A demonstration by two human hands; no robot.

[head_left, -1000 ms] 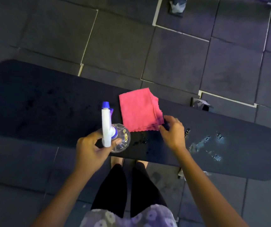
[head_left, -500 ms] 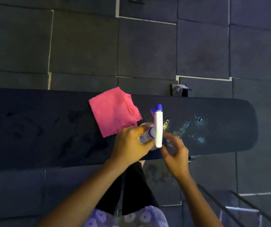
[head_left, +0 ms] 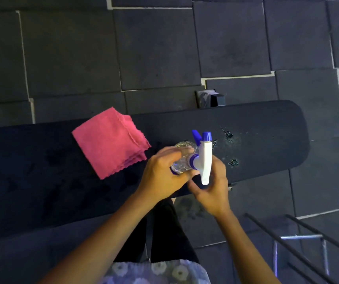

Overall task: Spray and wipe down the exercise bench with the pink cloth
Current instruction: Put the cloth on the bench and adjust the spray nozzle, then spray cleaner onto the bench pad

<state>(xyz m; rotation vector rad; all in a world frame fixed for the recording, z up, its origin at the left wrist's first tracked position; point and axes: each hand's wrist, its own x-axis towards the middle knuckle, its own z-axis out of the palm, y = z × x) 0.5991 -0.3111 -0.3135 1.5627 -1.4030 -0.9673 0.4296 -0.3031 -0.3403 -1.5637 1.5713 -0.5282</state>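
**On the surface before me: one bottle, one cloth, both hands busy**

1. Surface. Dark, padded and long, it runs across my view with its rounded end to my right. Pale scuffed spots show near that end.

2. Spray bottle. It has a clear body, a blue collar and a white head with a blue nozzle and trigger. I hold it above the near half of the surface, with the nozzle pointing away from me.

3. My left hand. Its fingers are curled round the clear body of the bottle and grip it.

4. My right hand. Its fingers are wrapped behind and under the white head, with the thumb at its near end, so this hand also grips the bottle.

5. Pink cloth. Folded into a square, it lies flat on the surface just to the left of my left hand. Neither hand touches it. Its far corner reaches past the far edge.

6. Floor. It is laid with dark square tiles with pale seams.

7. Bench foot. This dark block shows at the far edge of the surface.

8. Metal frame. Its bars sit low to my right, on the floor side.

9. My legs. They are in black, standing close against the near edge.
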